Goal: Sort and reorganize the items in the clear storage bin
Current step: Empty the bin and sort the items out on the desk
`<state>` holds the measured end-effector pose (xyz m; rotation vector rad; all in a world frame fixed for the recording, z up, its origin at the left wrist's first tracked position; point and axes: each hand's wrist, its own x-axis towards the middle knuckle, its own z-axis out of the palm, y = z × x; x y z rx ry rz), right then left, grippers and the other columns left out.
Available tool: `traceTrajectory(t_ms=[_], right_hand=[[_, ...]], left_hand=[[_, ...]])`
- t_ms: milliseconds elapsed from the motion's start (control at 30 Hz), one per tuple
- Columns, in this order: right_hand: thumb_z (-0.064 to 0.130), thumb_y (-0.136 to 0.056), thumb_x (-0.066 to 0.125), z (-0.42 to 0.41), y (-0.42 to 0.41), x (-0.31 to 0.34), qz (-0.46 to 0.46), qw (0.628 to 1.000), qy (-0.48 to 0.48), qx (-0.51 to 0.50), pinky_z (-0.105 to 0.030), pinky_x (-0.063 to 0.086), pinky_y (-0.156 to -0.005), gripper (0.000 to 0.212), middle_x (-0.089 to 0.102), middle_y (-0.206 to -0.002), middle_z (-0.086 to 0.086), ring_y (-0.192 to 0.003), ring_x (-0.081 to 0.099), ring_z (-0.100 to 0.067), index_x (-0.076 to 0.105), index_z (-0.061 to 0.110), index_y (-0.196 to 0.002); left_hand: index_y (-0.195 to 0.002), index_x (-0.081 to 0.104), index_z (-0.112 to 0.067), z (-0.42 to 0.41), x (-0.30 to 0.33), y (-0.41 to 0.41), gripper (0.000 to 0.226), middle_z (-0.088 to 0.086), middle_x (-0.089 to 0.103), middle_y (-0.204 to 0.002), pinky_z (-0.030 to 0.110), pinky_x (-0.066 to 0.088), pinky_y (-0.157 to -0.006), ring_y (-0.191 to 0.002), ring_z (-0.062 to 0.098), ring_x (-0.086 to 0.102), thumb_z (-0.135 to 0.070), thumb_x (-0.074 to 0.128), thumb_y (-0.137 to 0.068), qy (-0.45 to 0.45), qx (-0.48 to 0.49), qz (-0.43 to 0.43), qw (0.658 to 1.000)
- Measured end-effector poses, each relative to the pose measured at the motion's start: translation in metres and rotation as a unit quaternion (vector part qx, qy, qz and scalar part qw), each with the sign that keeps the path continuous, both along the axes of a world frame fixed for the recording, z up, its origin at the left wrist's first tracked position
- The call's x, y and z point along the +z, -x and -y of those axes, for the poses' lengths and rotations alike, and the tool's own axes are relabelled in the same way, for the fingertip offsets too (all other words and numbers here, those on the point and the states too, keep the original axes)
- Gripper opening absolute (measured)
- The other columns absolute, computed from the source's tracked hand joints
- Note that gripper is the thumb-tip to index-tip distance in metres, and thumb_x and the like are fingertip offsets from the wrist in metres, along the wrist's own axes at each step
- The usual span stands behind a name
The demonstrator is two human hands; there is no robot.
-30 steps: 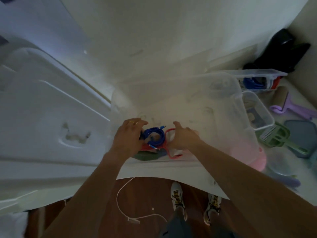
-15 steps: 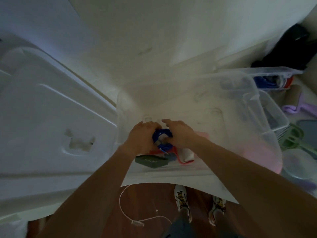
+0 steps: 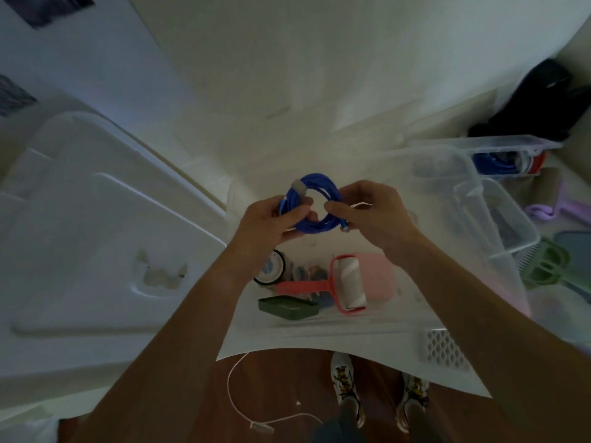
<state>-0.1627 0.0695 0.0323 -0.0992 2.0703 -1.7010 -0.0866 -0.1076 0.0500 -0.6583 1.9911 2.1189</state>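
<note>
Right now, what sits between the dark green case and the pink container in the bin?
In the head view, the red lint roller lies between the dark green case and the pink container, overlapping the container's near edge.

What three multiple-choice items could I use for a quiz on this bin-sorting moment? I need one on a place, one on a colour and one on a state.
1. Where does the lint roller lie?
A. inside the clear storage bin
B. on the wooden floor
C. on the white lid at left

2. What colour is the coiled cable being held?
A. green
B. blue
C. pink

3. How is the coiled cable held?
A. lying loose in the bin
B. by the right hand alone
C. by both hands above the bin

Answers:
1. A, as its red frame rests on the bin's bottom beside the green case.
2. B, as the coil shows clear blue.
3. C, as the left hand and the right hand each grip one side of the coil.
</note>
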Motion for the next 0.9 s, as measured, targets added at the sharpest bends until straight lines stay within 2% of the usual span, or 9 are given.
traceTrajectory(t_ms=[67, 133, 267, 400, 500, 567, 700, 833, 900], right_hand=[[0.025, -0.080, 0.080, -0.010, -0.007, 0.012, 0.054, 0.997, 0.063, -0.002, -0.026, 0.058, -0.071, 0.030, 0.072, -0.094, -0.006, -0.079, 0.071, -0.017, 0.068, 0.010, -0.103], [0.019, -0.084, 0.075, -0.021, -0.013, 0.019, 0.133, 0.979, 0.156, 0.012, -0.033, 0.058, -0.082, 0.033, 0.073, -0.103, -0.011, -0.089, 0.071, -0.022, 0.066, 0.009, -0.115], [0.010, -0.080, 0.073, -0.040, -0.027, 0.025, 0.196, 0.944, 0.265, -0.023, -0.031, 0.054, -0.081, 0.036, 0.072, -0.102, -0.016, -0.089, 0.066, -0.023, 0.068, 0.003, -0.115], [0.012, -0.083, 0.070, -0.062, -0.041, 0.032, 0.251, 0.907, 0.333, -0.058, -0.027, 0.055, -0.075, 0.035, 0.071, -0.098, -0.014, -0.083, 0.063, -0.018, 0.068, -0.001, -0.116], [0.010, -0.088, 0.064, -0.086, -0.054, 0.040, 0.259, 0.896, 0.352, -0.079, -0.033, 0.057, -0.083, 0.034, 0.071, -0.102, -0.013, -0.089, 0.068, -0.020, 0.066, 0.003, -0.121], [0.006, -0.093, 0.059, -0.110, -0.064, 0.042, 0.247, 0.887, 0.377, -0.100, -0.037, 0.056, -0.086, 0.031, 0.070, -0.104, -0.014, -0.092, 0.068, -0.022, 0.065, 0.005, -0.123], [0.002, -0.096, 0.052, -0.166, -0.081, 0.039, 0.225, 0.872, 0.397, -0.181, -0.031, 0.056, -0.074, 0.029, 0.066, -0.092, -0.013, -0.073, 0.063, -0.019, 0.066, 0.004, -0.121], [0.003, -0.088, 0.054, -0.228, -0.086, 0.041, 0.230, 0.833, 0.455, -0.213, -0.030, 0.055, -0.073, 0.033, 0.066, -0.088, -0.011, -0.069, 0.061, -0.017, 0.067, 0.003, -0.119], [0.002, -0.088, 0.052, -0.257, -0.086, 0.042, 0.233, 0.828, 0.462, -0.215, -0.030, 0.057, -0.076, 0.036, 0.067, -0.087, -0.011, -0.073, 0.063, -0.018, 0.064, 0.003, -0.123]], left_hand=[[-0.111, 0.070, -0.007, -0.007, 0.007, -0.004, 0.021, 0.004, 0.071, -0.089, 0.038, 0.053, -0.099, -0.100, 0.024, 0.069, -0.016, 0.062, -0.094, -0.082, 0.027, 0.008, 0.996], [-0.109, 0.071, -0.009, -0.011, 0.015, -0.004, 0.025, 0.000, 0.067, -0.082, 0.037, 0.054, -0.097, -0.096, 0.023, 0.067, -0.025, 0.062, -0.091, -0.154, 0.037, 0.016, 0.987], [-0.115, 0.068, -0.005, -0.021, 0.034, -0.005, 0.055, 0.001, 0.071, -0.084, 0.038, 0.054, -0.095, -0.087, 0.021, 0.068, -0.052, 0.054, -0.091, -0.248, 0.014, 0.055, 0.967], [-0.114, 0.069, -0.006, -0.042, 0.044, -0.009, 0.038, -0.001, 0.072, -0.084, 0.032, 0.059, -0.085, -0.085, 0.016, 0.070, -0.036, 0.052, -0.098, -0.271, 0.006, 0.049, 0.961], [-0.118, 0.068, -0.006, -0.073, 0.047, -0.012, 0.035, -0.001, 0.073, -0.087, 0.032, 0.060, -0.079, -0.084, 0.014, 0.070, -0.030, 0.052, -0.098, -0.290, -0.003, 0.049, 0.956], [-0.123, 0.065, -0.006, -0.101, 0.046, -0.016, 0.035, 0.000, 0.073, -0.089, 0.034, 0.060, -0.084, -0.084, 0.015, 0.070, -0.027, 0.051, -0.099, -0.292, -0.009, 0.066, 0.954], [-0.123, 0.067, -0.003, -0.169, 0.046, -0.020, 0.038, 0.004, 0.071, -0.089, 0.038, 0.049, -0.099, -0.085, 0.019, 0.069, -0.030, 0.051, -0.101, -0.290, -0.036, 0.120, 0.949], [-0.111, 0.071, -0.002, -0.245, 0.047, -0.009, 0.036, 0.001, 0.064, -0.078, 0.033, 0.051, -0.084, -0.079, 0.017, 0.063, -0.029, 0.049, -0.102, -0.272, -0.028, 0.130, 0.953], [-0.108, 0.073, -0.003, -0.277, 0.042, -0.004, 0.037, 0.001, 0.062, -0.077, 0.031, 0.051, -0.082, -0.076, 0.016, 0.063, -0.031, 0.050, -0.102, -0.276, -0.022, 0.131, 0.952]])
